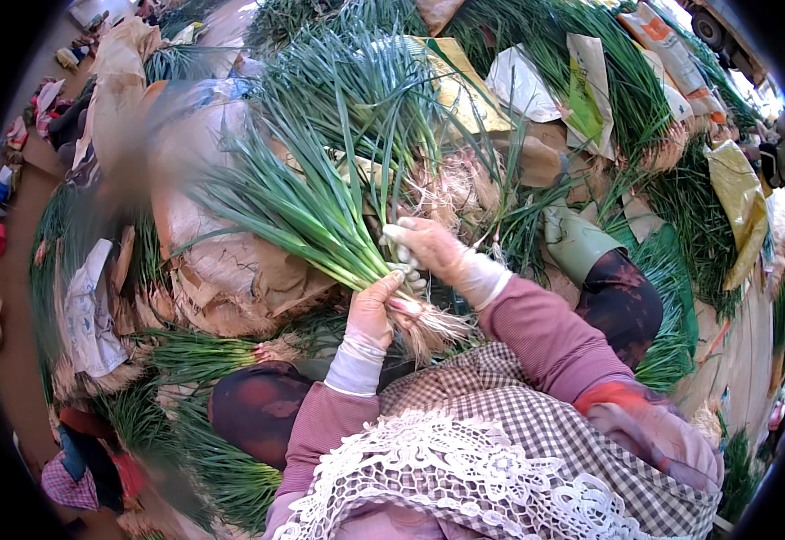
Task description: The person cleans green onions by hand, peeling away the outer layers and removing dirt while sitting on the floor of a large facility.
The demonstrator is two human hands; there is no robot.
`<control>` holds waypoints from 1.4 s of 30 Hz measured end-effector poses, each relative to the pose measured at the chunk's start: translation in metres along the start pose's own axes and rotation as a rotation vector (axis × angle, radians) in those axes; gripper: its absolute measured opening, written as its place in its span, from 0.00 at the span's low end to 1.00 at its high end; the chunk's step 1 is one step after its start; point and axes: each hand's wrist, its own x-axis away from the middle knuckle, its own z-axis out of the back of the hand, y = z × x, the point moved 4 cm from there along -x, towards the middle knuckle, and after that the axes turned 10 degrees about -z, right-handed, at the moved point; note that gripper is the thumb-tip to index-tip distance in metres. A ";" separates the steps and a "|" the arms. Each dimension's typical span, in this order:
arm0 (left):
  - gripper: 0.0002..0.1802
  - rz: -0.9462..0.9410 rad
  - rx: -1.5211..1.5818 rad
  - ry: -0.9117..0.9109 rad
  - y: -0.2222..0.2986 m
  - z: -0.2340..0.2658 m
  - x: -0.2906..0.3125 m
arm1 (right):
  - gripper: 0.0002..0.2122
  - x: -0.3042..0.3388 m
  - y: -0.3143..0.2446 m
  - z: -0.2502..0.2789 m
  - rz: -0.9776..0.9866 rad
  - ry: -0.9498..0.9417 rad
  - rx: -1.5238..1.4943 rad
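In front of my lap, my left hand (374,310) is wrapped round the lower stems of a bunch of green onions (320,220). The leaves fan out to the upper left, and the pale roots (430,326) hang toward me at the lower right. My right hand (426,247), in a light glove, is closed against the right side of the same bunch, just above my left hand. Whether its fingertips pinch single stems is hard to make out. Beyond the hands lies a larger heap of green onions (356,99) with its roots (451,184) to the right.
A big brown sack (230,261) stands left of my hands. A small bunch of green onions (199,355) lies by my left knee (262,405). Green boots (577,238) show at the right. More piles (626,94), a yellow sack (736,211) and a white sack (95,310) surround me.
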 end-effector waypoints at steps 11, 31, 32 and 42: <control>0.06 -0.155 0.288 -0.157 0.008 -0.021 0.008 | 0.13 -0.013 0.070 0.053 -0.239 0.237 1.318; 0.14 0.017 0.158 -0.319 0.007 -0.044 0.002 | 0.20 0.091 -0.070 0.022 0.232 0.318 0.548; 0.17 0.051 0.174 -0.396 0.004 -0.050 0.003 | 0.20 0.072 -0.054 0.017 0.178 0.303 0.492; 0.16 -0.245 0.035 -0.365 0.030 -0.044 -0.006 | 0.09 0.276 -0.099 0.197 0.878 1.063 -0.060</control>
